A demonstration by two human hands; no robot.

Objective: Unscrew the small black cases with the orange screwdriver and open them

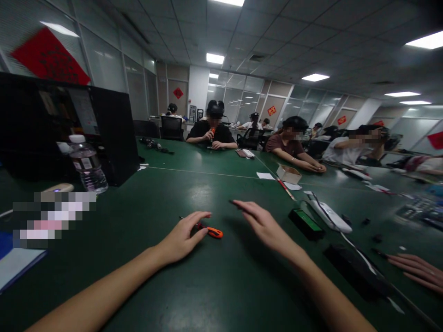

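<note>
Two bare hands reach over a dark green surface (200,290), well apart from each other. The left hand (183,237) is loosely spread, thumb and fingers apart, above an orange-handled screwdriver (214,232). Its handle points toward the right hand (259,223), and a thin dark end shows past the far side of the left hand; whether skin touches the tool cannot be told. The right hand is stretched forward with its fingers close together, and something dark shows at their tips; whether it is held is unclear, and so is the thumb's position.

Beyond the right forearm lie a black box with a green top (307,222), a white power strip (330,216) with its cable, and a long black object (356,269) nearer the person. A co-worker's hand (420,272) rests at the right edge. Farther off, an open carton (289,174) stands near a sheet of white paper (265,175).

On the left, a clear plastic bottle (88,166) stands upright beside a black cabinet (116,133). Across the surface, a person in black (197,131) holds an orange object (212,131), with another person in a brownish shirt (281,142) to the right.
</note>
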